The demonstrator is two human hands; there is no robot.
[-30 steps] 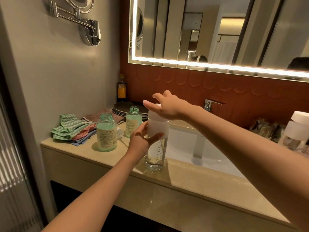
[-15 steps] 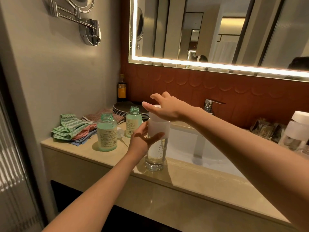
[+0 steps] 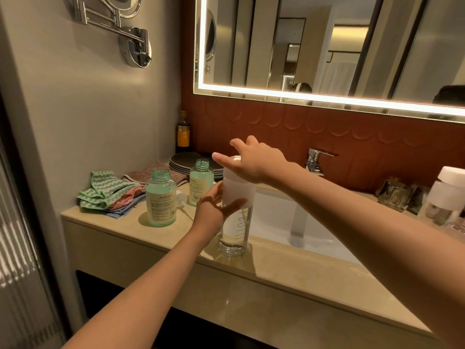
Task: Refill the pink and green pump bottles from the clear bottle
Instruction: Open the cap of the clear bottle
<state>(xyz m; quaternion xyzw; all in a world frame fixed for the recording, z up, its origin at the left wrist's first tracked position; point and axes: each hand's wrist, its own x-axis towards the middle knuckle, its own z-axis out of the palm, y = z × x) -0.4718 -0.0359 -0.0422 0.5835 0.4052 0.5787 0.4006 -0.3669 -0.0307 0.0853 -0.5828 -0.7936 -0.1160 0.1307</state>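
Getting the cap (image 3: 239, 195) off the clear bottle (image 3: 234, 233) is what's going on here, I reckon. The left hand (image 3: 216, 205) is wrapping its grip round the bottle right at the cap's lower edge, thumb across the front. The right hand (image 3: 254, 163) is sitting palm-down on top of the cap with fingers spread straight, so that grip is looking open, more pressing than pinching. Its thumb is hiding, so I can't tell if it's hooking the far side. The clear bottle is standing upright on the desk (image 3: 276, 268), near the front edge and just beside the sink (image 3: 276, 217). Can't tell how full it is.

The two pump bottles are waiting to the left, near bottle (image 3: 161, 200) and far bottle (image 3: 201, 185), necks open and partly full. Both are looking greenish in this light, so I can't say which is the pink one. A white pump (image 3: 181, 197) is lying between them.

What's worrying me: a flat palm on a smooth cap is asking to slip, and if the cap lets go suddenly the bottle could be tipping into the sink or off the front edge. Those necks are narrow too, so free pouring is likely dribbling onto the desk and the cloths (image 3: 108, 195).
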